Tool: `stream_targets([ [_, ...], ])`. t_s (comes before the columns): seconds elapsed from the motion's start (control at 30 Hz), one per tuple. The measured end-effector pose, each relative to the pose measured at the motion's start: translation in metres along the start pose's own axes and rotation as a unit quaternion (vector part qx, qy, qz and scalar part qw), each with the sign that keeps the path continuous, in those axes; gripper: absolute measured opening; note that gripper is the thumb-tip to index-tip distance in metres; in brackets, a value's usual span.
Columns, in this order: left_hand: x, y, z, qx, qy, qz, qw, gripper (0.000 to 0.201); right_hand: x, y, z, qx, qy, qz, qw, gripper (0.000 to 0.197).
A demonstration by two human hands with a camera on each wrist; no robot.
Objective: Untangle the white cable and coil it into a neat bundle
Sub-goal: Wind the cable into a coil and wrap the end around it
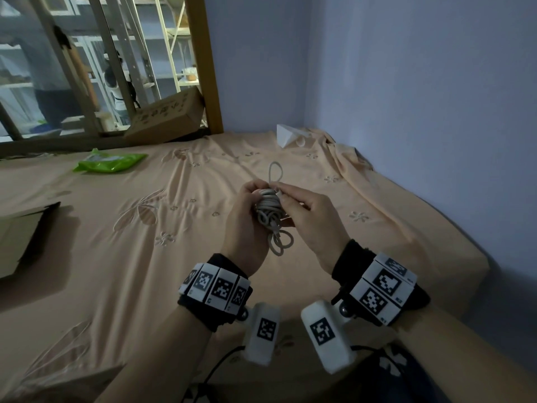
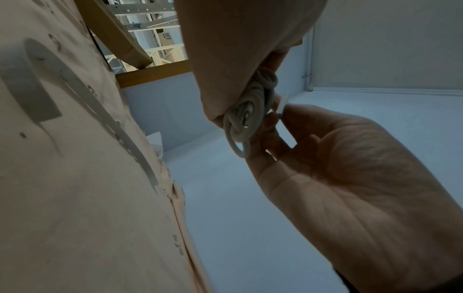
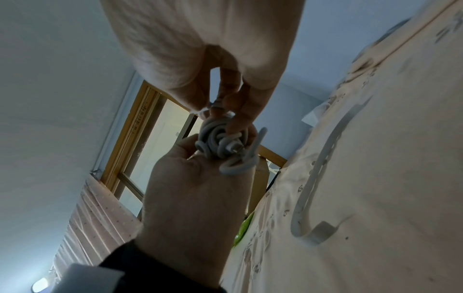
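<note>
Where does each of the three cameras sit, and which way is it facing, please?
Head: worn on the head, looking forward and down at the bed; both hands and wristbands show.
Left wrist: under the left hand, looking along it; the right hand faces it.
Right wrist: mirrored, facing the left hand.
All three share the white cable.

White cable [image 1: 268,212], peach flower-embroidered bedsheet [image 1: 174,228], green packet [image 1: 112,162], lavender wall [image 1: 406,82].

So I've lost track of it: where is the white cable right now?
In the head view the white cable is mid-frame, held above the bed sheet, bunched in the left hand while the right hand pinches its top.
</note>
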State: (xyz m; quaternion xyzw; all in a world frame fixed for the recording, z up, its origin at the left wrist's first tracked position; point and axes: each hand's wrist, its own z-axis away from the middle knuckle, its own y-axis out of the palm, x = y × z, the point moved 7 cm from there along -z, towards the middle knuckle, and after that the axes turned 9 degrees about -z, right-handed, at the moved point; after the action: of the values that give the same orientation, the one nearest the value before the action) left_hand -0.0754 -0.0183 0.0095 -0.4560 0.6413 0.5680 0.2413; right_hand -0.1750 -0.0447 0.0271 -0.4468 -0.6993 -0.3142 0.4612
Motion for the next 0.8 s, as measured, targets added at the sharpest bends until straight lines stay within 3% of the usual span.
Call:
stream_targets([
  [0.3,0.004,-0.010,-0.002,0.005,-0.003,0.028,1.000,0.019,-0.007,0.007,0.000,0.026,0.047,-0.043,0.998,0.007],
  [0.6,0.005,-0.011,-0.001,0.017,0.007,0.006,1.000,0.019,-0.013,0.006,-0.001,0.012,0.085,-0.093,0.992,0.012],
  [0.8,-0.001,-0.008,0.003,0.019,0.035,-0.047,0.998,0.021,-0.014,0.008,0.002,0.007,0.069,-0.079,0.995,0.017],
])
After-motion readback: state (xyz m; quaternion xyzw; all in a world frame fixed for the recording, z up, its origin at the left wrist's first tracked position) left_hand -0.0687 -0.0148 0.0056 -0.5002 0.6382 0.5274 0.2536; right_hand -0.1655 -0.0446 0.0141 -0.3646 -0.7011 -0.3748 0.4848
